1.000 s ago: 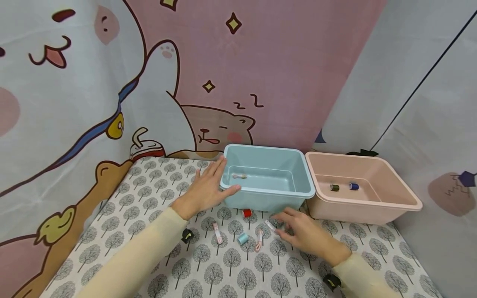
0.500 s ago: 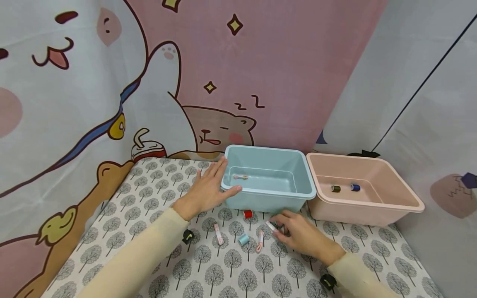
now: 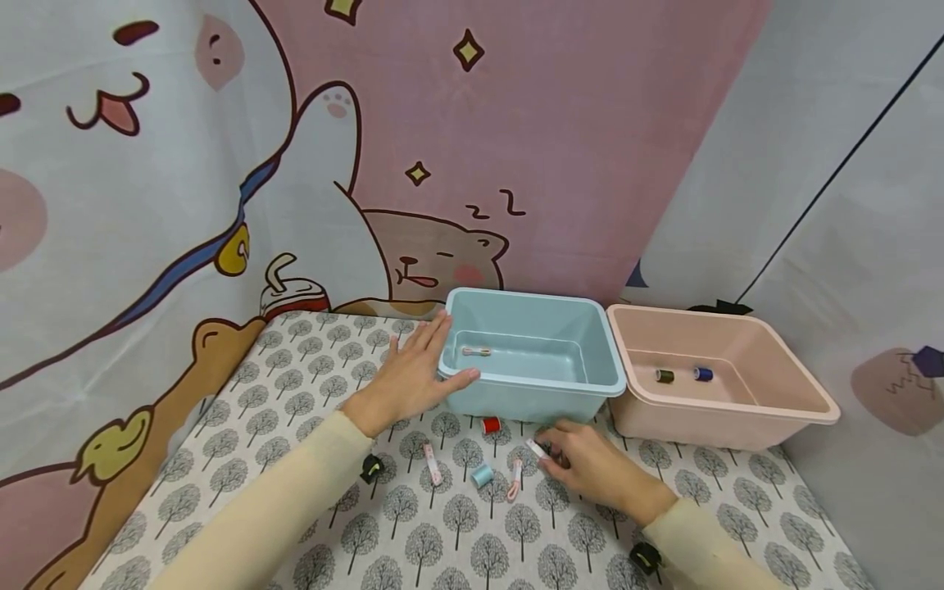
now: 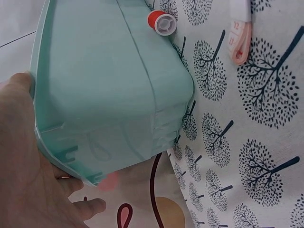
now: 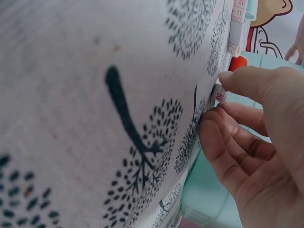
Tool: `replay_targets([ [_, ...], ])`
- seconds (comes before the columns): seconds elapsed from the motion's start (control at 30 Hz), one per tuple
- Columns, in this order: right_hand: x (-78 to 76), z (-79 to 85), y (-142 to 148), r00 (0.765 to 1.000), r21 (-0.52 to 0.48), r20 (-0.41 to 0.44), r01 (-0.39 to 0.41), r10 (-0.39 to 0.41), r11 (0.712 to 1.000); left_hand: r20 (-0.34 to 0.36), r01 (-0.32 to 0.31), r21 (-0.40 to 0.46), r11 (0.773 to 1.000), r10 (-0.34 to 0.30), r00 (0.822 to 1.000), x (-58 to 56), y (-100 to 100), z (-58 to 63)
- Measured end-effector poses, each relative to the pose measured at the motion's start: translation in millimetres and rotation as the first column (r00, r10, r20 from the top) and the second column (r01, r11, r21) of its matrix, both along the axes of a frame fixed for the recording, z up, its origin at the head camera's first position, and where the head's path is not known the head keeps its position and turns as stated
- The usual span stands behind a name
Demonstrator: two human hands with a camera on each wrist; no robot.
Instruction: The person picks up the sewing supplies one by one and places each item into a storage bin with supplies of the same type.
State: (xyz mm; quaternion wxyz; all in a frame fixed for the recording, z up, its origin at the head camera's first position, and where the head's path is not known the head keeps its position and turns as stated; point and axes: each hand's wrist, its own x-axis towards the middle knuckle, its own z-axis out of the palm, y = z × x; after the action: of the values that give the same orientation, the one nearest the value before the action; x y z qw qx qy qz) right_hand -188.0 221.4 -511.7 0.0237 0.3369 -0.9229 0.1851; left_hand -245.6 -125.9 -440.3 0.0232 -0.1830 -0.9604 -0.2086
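My right hand (image 3: 590,467) pinches a small folded tape measure (image 3: 536,448) between thumb and fingertips, close over the cloth in front of the light blue bin (image 3: 527,401). In the right wrist view, a numbered end of this tape measure (image 5: 219,93) shows between the fingertips. My left hand (image 3: 406,377) rests at the bin's left front corner, fingers straight along the side rim and thumb over the front rim. Left of the right hand lie two more folded tape measures, one pinkish-white (image 3: 432,465) and one pink (image 3: 515,479), a light blue thread spool (image 3: 483,475) and a red thread spool (image 3: 490,425).
Inside the blue bin lies another folded tape measure (image 3: 475,351). A pink bin (image 3: 723,422) stands right beside it, holding a green thread spool (image 3: 664,376) and a dark blue thread spool (image 3: 703,374). Printed curtains rise behind the tree-patterned cloth (image 3: 413,524).
The right hand's fingers have closed in on the tape measure, which they now pinch. The left hand stays at the blue bin's corner, and the head view has shifted slightly.
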Motion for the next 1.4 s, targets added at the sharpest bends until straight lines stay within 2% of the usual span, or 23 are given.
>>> replay_targets([
  [0.5,3.0,-2.0,-2,1.0,0.006,-0.009,0.002,-0.002,1.0,0.022,0.001,-0.016,1.0,-0.001,1.0,0.8,3,-2.1],
  [0.8,4.1,-2.4,0,1.0,-0.015,0.016,0.005,-0.005,1.0,0.018,0.004,-0.01,1.0,-0.003,1.0,2.3,3,0.1],
  [1.13,6.2,8.6,2,1.0,-0.025,-0.005,0.003,-0.003,1.0,0.006,0.0,-0.015,1.0,0.0,1.0,2.6,2,1.5],
  [1.4,8.7,22.4,1,0.996,-0.038,-0.088,-0.03,0.027,0.999,0.004,-0.004,-0.016,1.0,0.004,1.0,1.6,1,1.9],
])
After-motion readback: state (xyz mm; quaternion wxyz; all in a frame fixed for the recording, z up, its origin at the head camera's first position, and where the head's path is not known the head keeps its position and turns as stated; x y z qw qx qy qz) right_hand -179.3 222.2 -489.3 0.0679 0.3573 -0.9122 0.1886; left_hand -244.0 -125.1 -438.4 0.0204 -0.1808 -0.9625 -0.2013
